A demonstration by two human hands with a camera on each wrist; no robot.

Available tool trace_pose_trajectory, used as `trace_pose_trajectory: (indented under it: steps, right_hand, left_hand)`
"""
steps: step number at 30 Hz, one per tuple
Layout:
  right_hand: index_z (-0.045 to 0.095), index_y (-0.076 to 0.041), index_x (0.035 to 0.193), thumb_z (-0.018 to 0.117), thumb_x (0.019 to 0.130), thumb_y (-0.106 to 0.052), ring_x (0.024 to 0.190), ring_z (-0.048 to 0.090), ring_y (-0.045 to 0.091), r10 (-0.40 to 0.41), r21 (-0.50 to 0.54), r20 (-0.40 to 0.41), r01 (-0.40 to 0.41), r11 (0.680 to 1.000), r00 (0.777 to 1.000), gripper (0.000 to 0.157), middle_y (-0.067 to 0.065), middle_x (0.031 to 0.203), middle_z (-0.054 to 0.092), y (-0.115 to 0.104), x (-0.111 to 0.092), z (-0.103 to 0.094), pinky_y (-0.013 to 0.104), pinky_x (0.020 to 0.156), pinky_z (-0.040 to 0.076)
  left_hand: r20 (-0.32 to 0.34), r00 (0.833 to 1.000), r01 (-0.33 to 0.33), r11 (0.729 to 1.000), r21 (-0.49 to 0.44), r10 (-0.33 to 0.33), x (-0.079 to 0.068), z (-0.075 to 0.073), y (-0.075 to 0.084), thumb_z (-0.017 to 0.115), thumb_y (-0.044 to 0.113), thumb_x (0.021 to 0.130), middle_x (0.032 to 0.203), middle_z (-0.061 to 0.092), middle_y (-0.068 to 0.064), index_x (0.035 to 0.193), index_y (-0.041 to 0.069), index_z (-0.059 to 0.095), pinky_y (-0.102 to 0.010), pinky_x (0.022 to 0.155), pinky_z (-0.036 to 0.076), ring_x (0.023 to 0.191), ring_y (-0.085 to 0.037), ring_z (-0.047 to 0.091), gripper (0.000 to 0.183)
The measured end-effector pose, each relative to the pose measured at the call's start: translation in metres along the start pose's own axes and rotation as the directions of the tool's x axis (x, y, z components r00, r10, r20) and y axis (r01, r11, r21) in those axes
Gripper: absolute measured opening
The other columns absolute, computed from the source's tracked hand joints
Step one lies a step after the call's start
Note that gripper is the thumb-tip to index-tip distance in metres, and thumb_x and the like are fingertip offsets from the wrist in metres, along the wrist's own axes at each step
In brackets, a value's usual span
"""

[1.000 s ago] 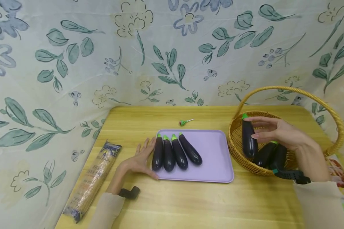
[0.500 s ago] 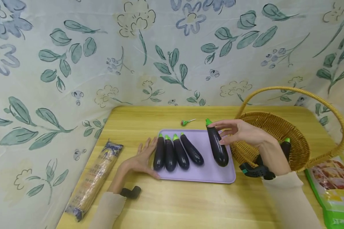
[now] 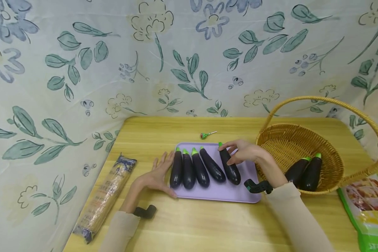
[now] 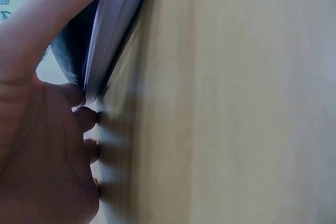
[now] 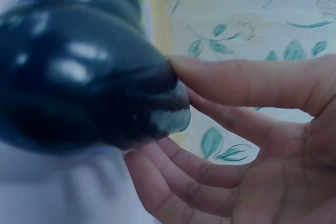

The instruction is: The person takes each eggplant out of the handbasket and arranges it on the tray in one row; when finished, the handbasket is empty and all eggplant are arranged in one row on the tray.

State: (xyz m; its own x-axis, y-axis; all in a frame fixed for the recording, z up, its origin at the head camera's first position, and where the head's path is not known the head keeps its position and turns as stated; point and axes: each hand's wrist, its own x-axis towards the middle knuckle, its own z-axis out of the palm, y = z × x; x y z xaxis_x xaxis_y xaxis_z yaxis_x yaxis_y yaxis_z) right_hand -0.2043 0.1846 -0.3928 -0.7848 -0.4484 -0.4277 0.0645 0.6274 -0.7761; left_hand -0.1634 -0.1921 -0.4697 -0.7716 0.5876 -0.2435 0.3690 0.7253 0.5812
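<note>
Seems to be a homely tabletop corner, most like a kitchen or dining spot; impossible to tell whether in a lived-in home or a set-up. Backed and flanked by pale flowered cloth (image 3: 163,63), creased like a curtain, behind a light wood-grained table (image 3: 208,224). Stocked with kitchen food: 4 eggplants (image 3: 201,170) lying on a lilac tray (image 3: 247,183), 2 more in a wicker basket (image 3: 280,143), 1 long packet of apparently dry noodles (image 3: 105,199), 1 green-edged food bag (image 3: 370,206) and 1 lollipop (image 3: 204,135).

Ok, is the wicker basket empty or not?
Not empty: in the head view, two eggplants lie side by side in the wicker basket, toward its near side.
</note>
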Motion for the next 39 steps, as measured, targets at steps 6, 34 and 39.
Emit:
trace_pose_trajectory:
  steps: [6,34,39]
  right_hand:
    - [0.058,-0.012,0.147,0.082,0.083,-0.008,0.1,0.067,0.025,-0.028,-0.047,-0.064,0.025,0.999,0.998,0.069,0.031,0.141,0.058,0.014,0.008,0.014,0.036,0.082,0.056]
    - [0.043,-0.005,0.157,0.075,0.094,-0.017,0.098,0.068,0.021,-0.134,0.025,-0.105,0.138,0.99,0.985,0.071,0.024,0.118,0.069,0.03,-0.007,0.042,0.026,0.076,0.056]
    - [0.042,-0.001,0.156,0.074,0.094,-0.016,0.094,0.068,0.019,-0.144,0.05,-0.089,0.149,0.988,0.986,0.072,0.025,0.117,0.068,0.033,-0.011,0.04,0.029,0.074,0.06]
  left_hand:
    - [0.0,1.0,-0.002,1.0,0.0,0.002,0.0,0.0,0.001,0.098,0.056,0.058,0.174,-0.016,-0.012,0.165,0.014,-0.015,-0.065,0.126,-0.016,0.159,-0.038,-0.022,0.161]
    - [0.001,1.0,-0.001,1.0,-0.009,0.001,0.0,0.0,0.002,0.097,0.056,0.059,0.174,-0.017,-0.011,0.165,0.013,-0.014,-0.065,0.126,-0.017,0.159,-0.038,-0.023,0.16]
    - [-0.002,1.0,-0.004,1.0,-0.013,0.004,0.0,0.001,0.002,0.097,0.056,0.059,0.174,-0.017,-0.01,0.165,0.014,-0.014,-0.066,0.125,-0.017,0.159,-0.037,-0.023,0.159]
